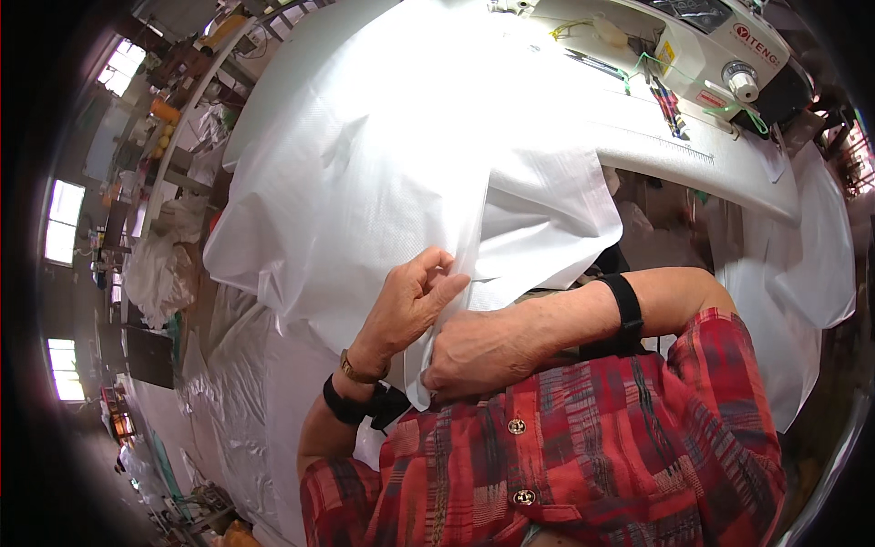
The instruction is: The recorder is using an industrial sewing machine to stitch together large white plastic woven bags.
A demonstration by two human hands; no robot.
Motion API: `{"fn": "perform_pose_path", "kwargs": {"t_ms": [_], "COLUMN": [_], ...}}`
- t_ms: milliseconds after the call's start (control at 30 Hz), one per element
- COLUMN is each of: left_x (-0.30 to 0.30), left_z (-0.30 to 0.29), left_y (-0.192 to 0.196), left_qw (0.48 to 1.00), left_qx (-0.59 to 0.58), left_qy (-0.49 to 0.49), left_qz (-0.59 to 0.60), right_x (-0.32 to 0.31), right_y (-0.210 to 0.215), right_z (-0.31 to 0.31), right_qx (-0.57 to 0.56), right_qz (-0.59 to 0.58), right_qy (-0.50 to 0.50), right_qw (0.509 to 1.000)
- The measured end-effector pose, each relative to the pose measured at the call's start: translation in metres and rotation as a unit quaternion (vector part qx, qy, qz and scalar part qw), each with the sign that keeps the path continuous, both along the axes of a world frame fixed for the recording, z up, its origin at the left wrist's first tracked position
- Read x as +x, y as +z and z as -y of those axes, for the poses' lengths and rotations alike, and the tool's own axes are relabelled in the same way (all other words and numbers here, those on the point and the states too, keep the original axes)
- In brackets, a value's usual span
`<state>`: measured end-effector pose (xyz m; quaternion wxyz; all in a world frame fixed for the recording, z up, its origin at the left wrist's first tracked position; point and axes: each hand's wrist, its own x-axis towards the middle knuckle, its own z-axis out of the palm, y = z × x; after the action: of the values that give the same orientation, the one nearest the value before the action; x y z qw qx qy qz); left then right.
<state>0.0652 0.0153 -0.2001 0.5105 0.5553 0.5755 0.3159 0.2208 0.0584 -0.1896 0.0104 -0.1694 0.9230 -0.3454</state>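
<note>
A large white sheet [355, 191] with a fine dotted texture spreads from the lit worktop down toward my chest. Its folded edge runs toward me in a narrow strip. My left hand [406, 305] is closed on this edge, thumb and fingers pinching it. Just below, my right hand [478, 351] lies across the strip with its fingers curled round the lower end of the fold. The right fingertips are mostly hidden. To the right of the fold, a loose flap of the sheet hangs over the worktop's front edge.
A white sewing machine [711, 59] with a knob stands at the upper right. On the pale worktop [629, 132] lie slim tools [670, 105] and green thread. White sheeting [788, 264] hangs at the right; more plastic sheeting [232, 392] lies at the left. Cluttered shelving [173, 150] stands far left.
</note>
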Motion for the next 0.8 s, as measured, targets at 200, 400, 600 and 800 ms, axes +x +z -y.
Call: {"fn": "perform_pose_path", "kwargs": {"t_ms": [200,400,600,800], "left_x": [-0.008,-0.022,-0.023,-0.013], "left_z": [-0.001,0.003,-0.003,-0.006], "left_y": [-0.01,0.016,0.033,0.048], "left_qw": [0.999,0.994,0.995,0.989], "left_qx": [0.048,0.052,0.073,0.132], "left_qy": [0.019,0.086,0.064,0.043], "left_qz": [0.013,0.044,0.026,-0.05], "right_x": [0.021,0.1,0.175,0.167], "right_y": [0.013,-0.023,-0.11,-0.083], "right_z": [-0.019,-0.068,-0.075,-0.047], "right_qx": [-0.121,-0.08,-0.05,-0.093], "right_qz": [-0.039,-0.311,-0.045,-0.033], "right_qy": [-0.001,-0.591,-0.796,-0.74], "right_qw": [0.992,0.739,0.601,0.665]}}
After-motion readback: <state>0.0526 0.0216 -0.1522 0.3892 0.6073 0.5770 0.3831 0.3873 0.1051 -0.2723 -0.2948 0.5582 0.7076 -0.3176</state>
